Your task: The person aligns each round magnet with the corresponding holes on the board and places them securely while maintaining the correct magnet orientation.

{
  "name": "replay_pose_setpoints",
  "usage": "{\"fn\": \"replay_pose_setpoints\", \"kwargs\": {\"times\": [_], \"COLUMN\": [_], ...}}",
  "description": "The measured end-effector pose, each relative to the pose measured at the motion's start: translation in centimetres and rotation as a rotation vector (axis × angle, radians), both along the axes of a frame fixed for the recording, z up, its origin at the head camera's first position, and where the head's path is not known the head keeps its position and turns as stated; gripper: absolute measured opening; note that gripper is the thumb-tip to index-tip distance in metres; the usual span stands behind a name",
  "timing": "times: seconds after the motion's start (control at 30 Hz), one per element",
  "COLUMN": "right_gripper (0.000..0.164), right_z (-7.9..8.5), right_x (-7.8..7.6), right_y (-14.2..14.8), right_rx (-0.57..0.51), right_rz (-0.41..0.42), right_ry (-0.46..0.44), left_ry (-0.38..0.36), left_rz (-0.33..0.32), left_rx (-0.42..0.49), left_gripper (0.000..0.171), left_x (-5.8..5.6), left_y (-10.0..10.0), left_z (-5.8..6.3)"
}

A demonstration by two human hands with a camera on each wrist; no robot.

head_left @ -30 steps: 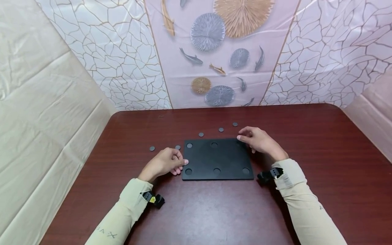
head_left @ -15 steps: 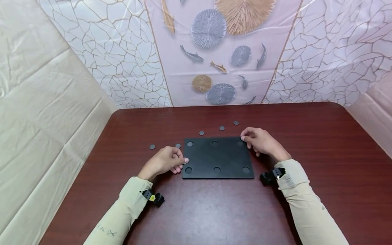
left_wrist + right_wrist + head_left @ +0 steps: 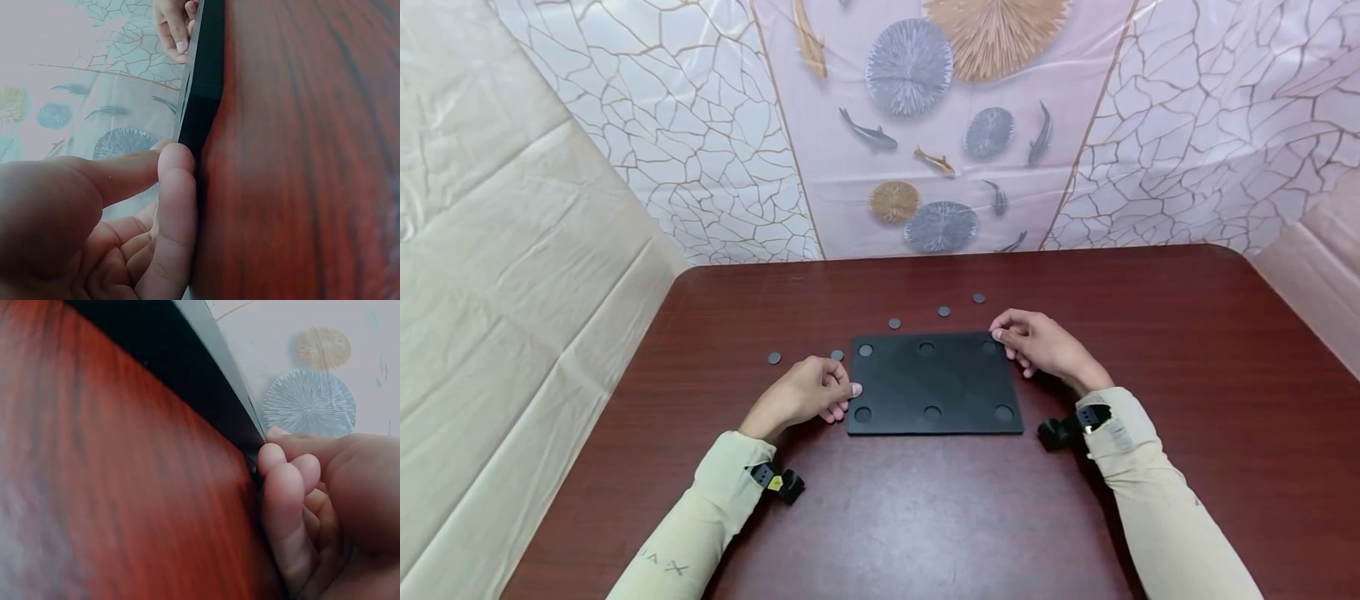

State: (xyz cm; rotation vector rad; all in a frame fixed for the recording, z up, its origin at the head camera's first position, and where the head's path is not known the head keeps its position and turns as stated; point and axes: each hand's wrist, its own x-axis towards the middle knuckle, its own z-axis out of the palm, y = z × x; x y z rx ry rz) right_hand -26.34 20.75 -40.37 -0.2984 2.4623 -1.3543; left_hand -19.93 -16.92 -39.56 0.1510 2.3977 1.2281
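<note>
A flat black board (image 3: 934, 380) with several round recesses lies on the table. A grey disc (image 3: 866, 351) fills its far left recess, while the other recesses look dark. My left hand (image 3: 808, 392) pinches the board's left edge, thumb on top and fingers against the side. In the left wrist view, the index fingertip (image 3: 177, 164) presses at the board's side near the tabletop. At the far right corner, my right hand (image 3: 1037, 343) holds the board with its thumb over the rim and curled fingers beside it. The right wrist view shows those fingertips (image 3: 273, 457) against the edge.
Several loose grey discs lie behind and left of the board, among them the leftmost disc (image 3: 774, 358), one by the left hand (image 3: 837, 355), and the farthest disc (image 3: 979, 298). The brown wooden table (image 3: 895, 517) ends at a patterned backdrop (image 3: 940, 167).
My right hand has shifted slightly right, from over the far right recess to the board's corner, uncovering more of that recess. The left hand keeps its hold; the board stays nearly in place.
</note>
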Motion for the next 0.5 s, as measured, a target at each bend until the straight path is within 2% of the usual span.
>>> {"fn": "replay_pose_setpoints", "kwargs": {"times": [0.23,0.5], "right_gripper": [0.023,0.022], "right_z": [-0.4,-0.5], "right_x": [-0.3,-0.3], "right_y": [0.1,0.2], "right_rx": [-0.020,-0.018], "right_rz": [0.000,-0.001], "right_ry": [-0.021,-0.018], "left_ry": [-0.009,-0.019], "left_rz": [-0.008,-0.054], "left_rx": [0.008,-0.016], "left_gripper": [0.019,0.017], "left_x": [0.1,0.0], "left_y": [0.0,-0.4], "left_z": [0.2,1.1]}}
